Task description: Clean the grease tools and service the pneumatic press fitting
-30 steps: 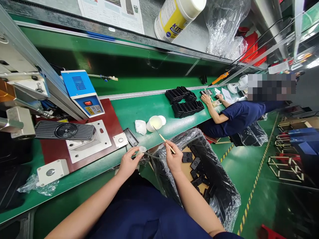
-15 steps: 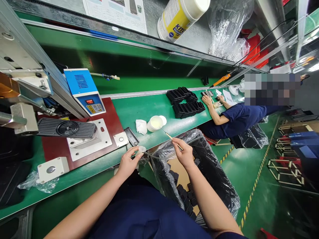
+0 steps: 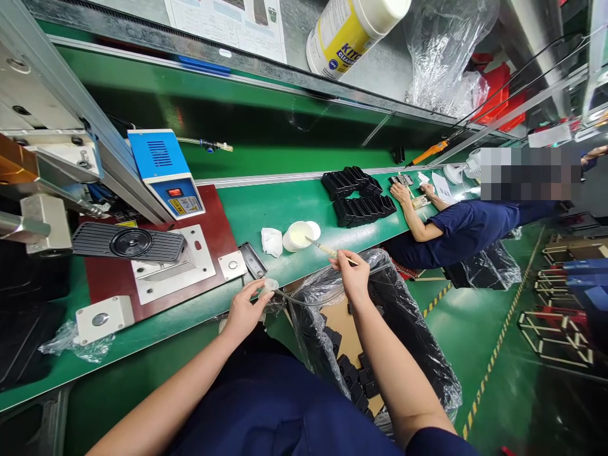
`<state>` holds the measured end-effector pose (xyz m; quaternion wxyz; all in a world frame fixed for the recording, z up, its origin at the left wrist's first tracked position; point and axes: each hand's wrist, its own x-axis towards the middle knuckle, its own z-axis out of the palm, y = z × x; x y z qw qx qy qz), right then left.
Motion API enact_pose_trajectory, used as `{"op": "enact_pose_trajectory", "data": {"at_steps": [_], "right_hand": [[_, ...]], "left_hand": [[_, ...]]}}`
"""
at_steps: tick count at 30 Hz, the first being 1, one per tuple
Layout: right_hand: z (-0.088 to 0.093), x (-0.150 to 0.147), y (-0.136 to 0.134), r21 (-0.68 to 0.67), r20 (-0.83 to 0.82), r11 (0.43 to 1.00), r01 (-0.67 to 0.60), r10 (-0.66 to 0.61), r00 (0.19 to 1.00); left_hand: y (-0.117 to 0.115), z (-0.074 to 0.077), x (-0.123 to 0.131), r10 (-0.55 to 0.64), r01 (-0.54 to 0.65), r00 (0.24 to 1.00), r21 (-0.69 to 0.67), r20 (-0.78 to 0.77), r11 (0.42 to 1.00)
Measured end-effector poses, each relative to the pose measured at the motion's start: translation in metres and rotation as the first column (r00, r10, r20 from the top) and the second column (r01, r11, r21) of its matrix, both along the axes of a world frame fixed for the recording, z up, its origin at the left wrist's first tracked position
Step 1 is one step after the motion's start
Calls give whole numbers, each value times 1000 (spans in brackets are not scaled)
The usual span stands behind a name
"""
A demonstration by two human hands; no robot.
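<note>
Pinches a clear cup [image 3: 271, 284] between the thumb and fingers of the left hand [image 3: 244, 308], near the edge of the green surface [image 3: 237, 218]. Grips a brush [image 3: 327, 250] in the right hand [image 3: 354, 277], fingers closed narrowly around the handle, and points the tip leftward at the right rim of a white tub [image 3: 288, 243]; cannot tell if dipping in or only touching the rim. Has that tub on the surface, ahead of and between the hands, with a pale yellow filling [image 3: 299, 235] inside, a white lid [image 3: 314, 229] just beside it on the right and a white wad [image 3: 272, 242] just beside it on the left. Has a black cover [image 3: 253, 260] lying just ahead of the left hand, next to a button box [image 3: 232, 265]. To the left of the left hand, has a metal plate [image 3: 202, 269] with a black panel [image 3: 102, 242] above it, and farther ahead a blue box [image 3: 164, 171]. Below the right hand, has a lined bin [image 3: 420, 335] with black parts [image 3: 354, 377] inside. Beyond the right hand, has black blocks [image 3: 363, 209] in rows on the surface, then, farther right, a co-worker's hands [image 3: 401, 192].
</note>
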<state>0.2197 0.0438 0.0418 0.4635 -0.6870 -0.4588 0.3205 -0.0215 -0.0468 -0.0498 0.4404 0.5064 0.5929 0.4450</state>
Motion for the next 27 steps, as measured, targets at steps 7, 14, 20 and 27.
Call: {"op": "enact_pose_trajectory", "data": {"at_steps": [7,14,20,27], "right_hand": [[19,21,4,-69,-186,982,178,-188,964],[52,29,-10,1,-197,987,162,-158,968],[43,15,-13,80,78,997,-1,-5,997],[41,10,-22,118,339,985,-128,81,937]], "left_hand": [[2,2,5,-7,7,999,7,32,1000],[6,9,7,-20,19,999,22,42,1000],[4,12,6,-8,6,999,45,43,999],[-3,9,3,2,-3,1000,31,29,1000]]}}
